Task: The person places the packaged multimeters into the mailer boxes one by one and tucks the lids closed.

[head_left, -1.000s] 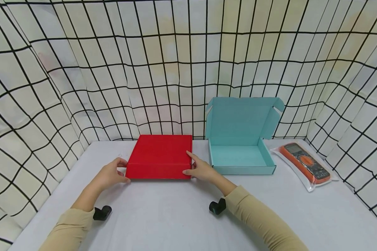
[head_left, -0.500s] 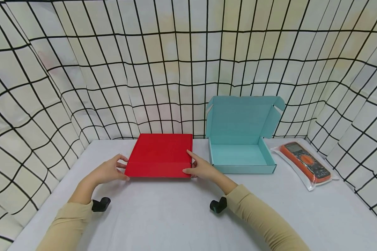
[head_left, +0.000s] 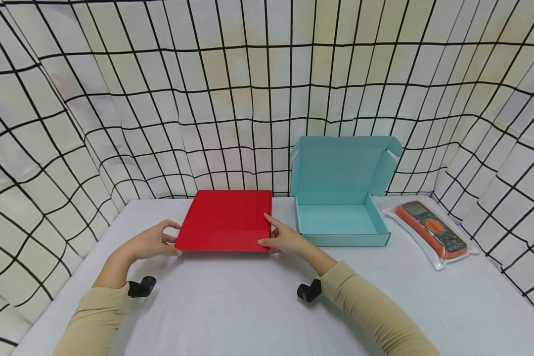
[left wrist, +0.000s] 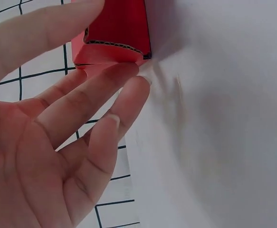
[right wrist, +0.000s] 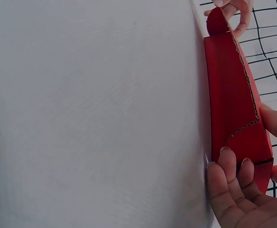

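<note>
The left hand (head_left: 150, 241) and right hand (head_left: 287, 240) extend forward, their fingers (left wrist: 83, 99) curved.

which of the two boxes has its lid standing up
The turquoise box: its lid stands raised at the back, baring the inside. The red box, gripped by the right hand, has its lid lowered.

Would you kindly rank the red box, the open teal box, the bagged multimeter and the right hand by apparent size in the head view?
Largest to smallest:
1. Open teal box, raised lid included
2. Red box
3. Bagged multimeter
4. Right hand
</note>
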`<state>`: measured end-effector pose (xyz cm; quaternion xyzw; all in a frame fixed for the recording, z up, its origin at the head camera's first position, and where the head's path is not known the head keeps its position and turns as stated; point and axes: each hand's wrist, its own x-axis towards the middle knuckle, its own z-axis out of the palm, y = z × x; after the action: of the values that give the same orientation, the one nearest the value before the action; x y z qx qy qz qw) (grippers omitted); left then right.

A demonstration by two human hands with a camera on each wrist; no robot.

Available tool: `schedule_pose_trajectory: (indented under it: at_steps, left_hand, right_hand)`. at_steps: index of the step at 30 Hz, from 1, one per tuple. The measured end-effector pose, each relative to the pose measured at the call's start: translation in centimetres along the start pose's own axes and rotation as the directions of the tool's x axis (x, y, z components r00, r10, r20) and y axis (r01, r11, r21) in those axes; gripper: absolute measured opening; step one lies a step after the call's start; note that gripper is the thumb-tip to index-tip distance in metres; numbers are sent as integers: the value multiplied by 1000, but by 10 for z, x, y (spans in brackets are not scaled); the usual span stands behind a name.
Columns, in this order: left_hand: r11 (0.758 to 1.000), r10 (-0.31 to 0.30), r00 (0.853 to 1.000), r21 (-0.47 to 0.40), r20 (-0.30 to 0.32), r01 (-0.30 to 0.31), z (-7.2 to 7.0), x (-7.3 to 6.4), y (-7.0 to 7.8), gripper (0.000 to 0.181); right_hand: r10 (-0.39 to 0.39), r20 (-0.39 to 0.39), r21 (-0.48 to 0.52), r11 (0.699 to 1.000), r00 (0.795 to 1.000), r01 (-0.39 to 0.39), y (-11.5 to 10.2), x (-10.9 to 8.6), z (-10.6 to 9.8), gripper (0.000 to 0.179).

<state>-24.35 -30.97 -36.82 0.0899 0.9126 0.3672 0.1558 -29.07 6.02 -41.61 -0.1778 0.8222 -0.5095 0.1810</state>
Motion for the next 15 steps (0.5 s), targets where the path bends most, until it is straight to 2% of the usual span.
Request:
schedule_pose_trajectory:
  at_steps: [15]
  left_hand:
    - [999, -17, 999, -44, 37, 18, -4, -2, 1, 71]
  right_hand:
    - [3, 12, 7, 1000, 1000, -3, -1, -1, 0, 89]
